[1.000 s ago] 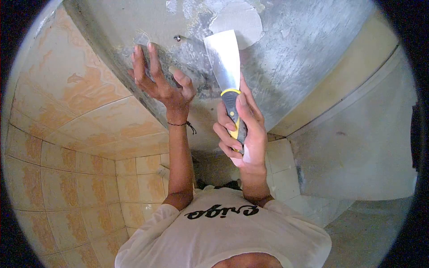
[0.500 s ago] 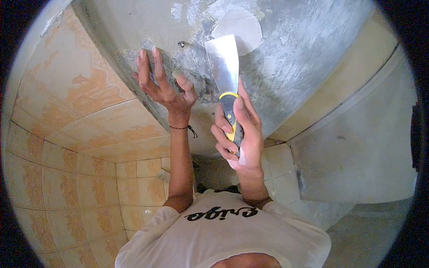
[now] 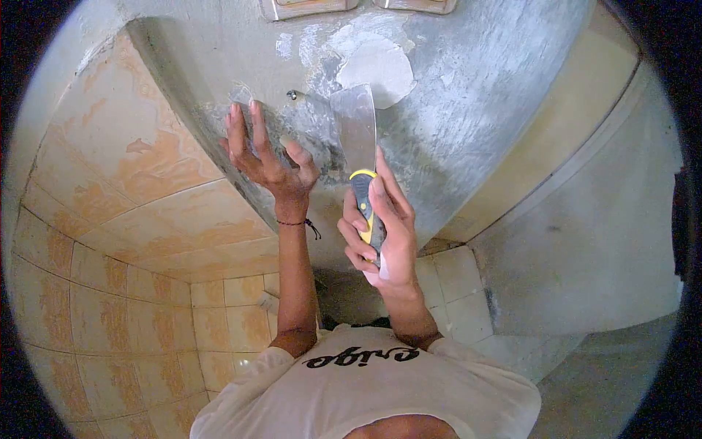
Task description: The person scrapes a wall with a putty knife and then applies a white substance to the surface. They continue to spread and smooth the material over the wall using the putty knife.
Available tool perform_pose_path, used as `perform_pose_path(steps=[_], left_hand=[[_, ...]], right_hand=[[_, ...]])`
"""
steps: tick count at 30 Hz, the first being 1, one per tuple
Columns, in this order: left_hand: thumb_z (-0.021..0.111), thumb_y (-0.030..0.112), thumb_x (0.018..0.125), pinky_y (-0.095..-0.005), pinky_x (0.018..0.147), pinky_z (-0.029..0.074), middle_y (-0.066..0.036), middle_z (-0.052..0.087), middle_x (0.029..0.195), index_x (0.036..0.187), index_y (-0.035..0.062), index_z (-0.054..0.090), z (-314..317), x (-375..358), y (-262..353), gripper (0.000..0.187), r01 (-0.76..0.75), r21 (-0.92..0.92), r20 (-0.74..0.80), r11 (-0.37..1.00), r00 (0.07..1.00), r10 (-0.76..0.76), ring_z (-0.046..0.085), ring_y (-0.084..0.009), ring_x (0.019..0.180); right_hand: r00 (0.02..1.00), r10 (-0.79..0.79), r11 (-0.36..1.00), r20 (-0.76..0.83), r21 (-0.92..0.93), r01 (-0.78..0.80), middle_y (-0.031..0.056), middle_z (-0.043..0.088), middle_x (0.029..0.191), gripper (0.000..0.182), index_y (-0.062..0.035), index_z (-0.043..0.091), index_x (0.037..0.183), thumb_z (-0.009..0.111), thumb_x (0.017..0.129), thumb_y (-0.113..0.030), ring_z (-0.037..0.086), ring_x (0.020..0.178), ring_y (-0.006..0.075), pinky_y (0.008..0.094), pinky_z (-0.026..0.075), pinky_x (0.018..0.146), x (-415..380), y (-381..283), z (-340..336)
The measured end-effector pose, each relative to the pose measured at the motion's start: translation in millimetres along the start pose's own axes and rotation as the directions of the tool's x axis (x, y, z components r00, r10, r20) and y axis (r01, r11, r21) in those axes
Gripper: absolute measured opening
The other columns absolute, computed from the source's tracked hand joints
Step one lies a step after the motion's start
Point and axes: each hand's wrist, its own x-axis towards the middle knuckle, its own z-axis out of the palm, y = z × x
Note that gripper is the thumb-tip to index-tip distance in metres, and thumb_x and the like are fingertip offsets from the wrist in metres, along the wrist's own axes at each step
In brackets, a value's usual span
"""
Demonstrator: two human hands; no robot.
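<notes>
Grey wall [image 3: 468,95] backed the scraper [image 3: 358,155], its blade [image 3: 356,123] near the lower edge of the white patch [image 3: 380,69]. The right hand [image 3: 393,230] gripped the scraper; the left hand [image 3: 270,167] was spread wide. Even pressure probably suited the blade best.

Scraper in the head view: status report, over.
Right grip: closed on scraper. Left grip: open, fingers spread. Blade overlaps white patch in view, contact unclear. Nearby: small metal stub, left of blade.
</notes>
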Motion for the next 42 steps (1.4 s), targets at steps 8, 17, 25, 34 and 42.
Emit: perform_pose_path(steps=[8,17,25,34,42], left_hand=[[0.042,0.034,0.092,-0.0527,0.115,0.019,-0.019,0.044,0.143,0.138,0.0055,0.050,-0.2,-1.4,0.7,0.054,0.008,0.010,0.006,1.000,1.000,-0.008,0.039,-0.0374,0.133],[0.044,0.031,0.089,-0.0528,0.115,0.018,-0.019,0.044,0.143,0.138,0.0057,0.050,-1.7,-0.2,3.7,0.055,0.028,-0.001,0.012,1.000,1.000,-0.028,0.039,-0.0370,0.134],[0.044,0.029,0.088,-0.0532,0.115,0.018,-0.020,0.044,0.143,0.137,0.0054,0.051,-2.0,0.9,2.2,0.055,0.015,-0.001,0.018,1.000,1.000,-0.015,0.038,-0.0371,0.134],[0.045,0.030,0.089,-0.0528,0.114,0.018,-0.019,0.043,0.144,0.137,0.0053,0.051,-1.8,0.3,2.4,0.055,0.027,0.000,0.022,1.000,0.999,-0.027,0.037,-0.0365,0.134],[0.044,0.032,0.091,-0.0528,0.115,0.019,-0.019,0.044,0.143,0.138,0.0054,0.050,-3.5,0.7,3.1,0.054,0.017,0.000,0.025,1.000,1.000,-0.017,0.038,-0.0366,0.134]], right_hand=[[1.000,-0.011,1.000,-0.015,-0.010,0.011,0.0006,0.037,0.067,0.054,-0.0183,0.021,0.154,0.041,0.104,-0.029,0.029,0.040,0.0040,0.0169,0.022,0.028,6.8,-3.8,0.4],[0.999,0.041,0.999,-0.017,-0.016,-0.041,0.0012,0.037,0.069,0.054,-0.0198,0.021,0.154,0.040,0.104,-0.029,0.029,0.040,0.0042,0.0168,0.021,0.028,1.5,-0.8,-6.4],[0.999,0.042,0.999,-0.027,-0.005,-0.042,0.0009,0.036,0.069,0.055,-0.0207,0.020,0.154,0.040,0.104,-0.031,0.028,0.041,0.0044,0.0169,0.021,0.029,1.5,-0.2,-3.0],[0.999,0.008,0.999,-0.036,-0.054,-0.010,0.0011,0.037,0.069,0.056,-0.0193,0.018,0.155,0.040,0.105,-0.031,0.028,0.040,0.0040,0.0171,0.020,0.028,-0.9,1.5,-0.7],[0.998,0.048,0.998,0.050,-0.039,-0.046,-0.0013,0.036,0.067,0.052,-0.0156,0.026,0.151,0.035,0.105,-0.038,0.028,0.040,0.0036,0.0177,0.021,0.030,8.0,5.3,-12.0]])
